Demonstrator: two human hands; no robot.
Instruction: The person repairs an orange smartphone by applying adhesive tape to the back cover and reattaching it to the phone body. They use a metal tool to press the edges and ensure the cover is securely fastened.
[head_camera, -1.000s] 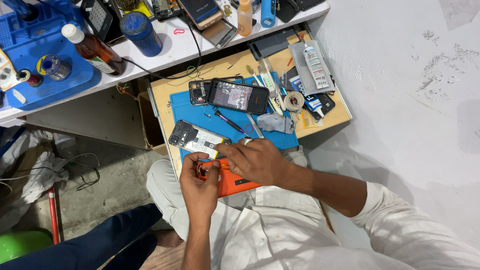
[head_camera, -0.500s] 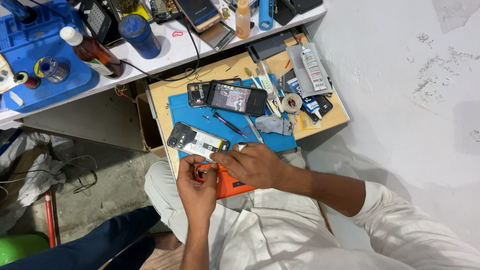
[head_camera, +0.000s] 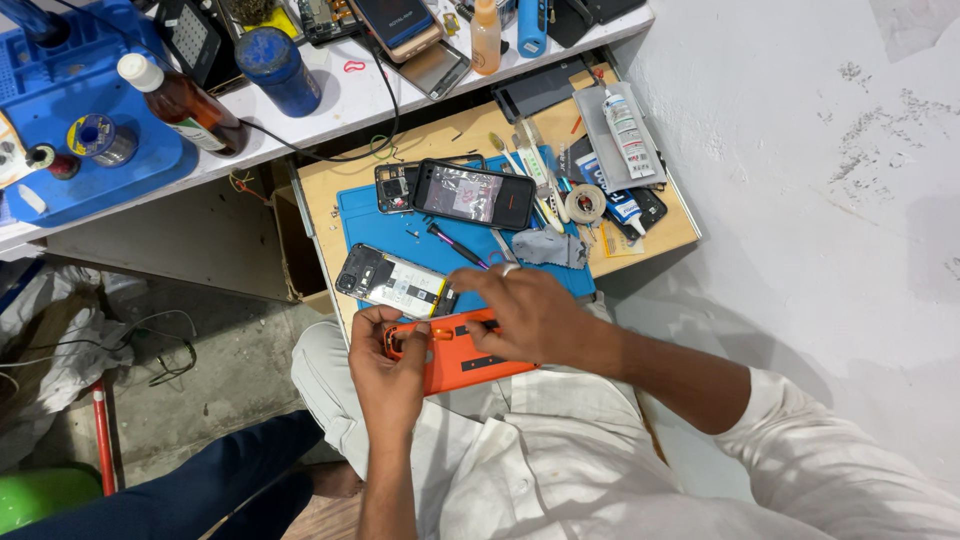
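Orange phone back cover (head_camera: 462, 362) over lap, below opened phone (head_camera: 395, 282). Left hand (head_camera: 388, 372) grips its left end; right hand (head_camera: 530, 312) pinches the top edge.

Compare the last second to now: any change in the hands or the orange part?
Little visibly changed. The left hand keeps gripping the end of the orange phone cover, and the right hand stays pressed on its top edge; fingers shifted only slightly. The opened phone, the black phone and the blue mat lie as before.
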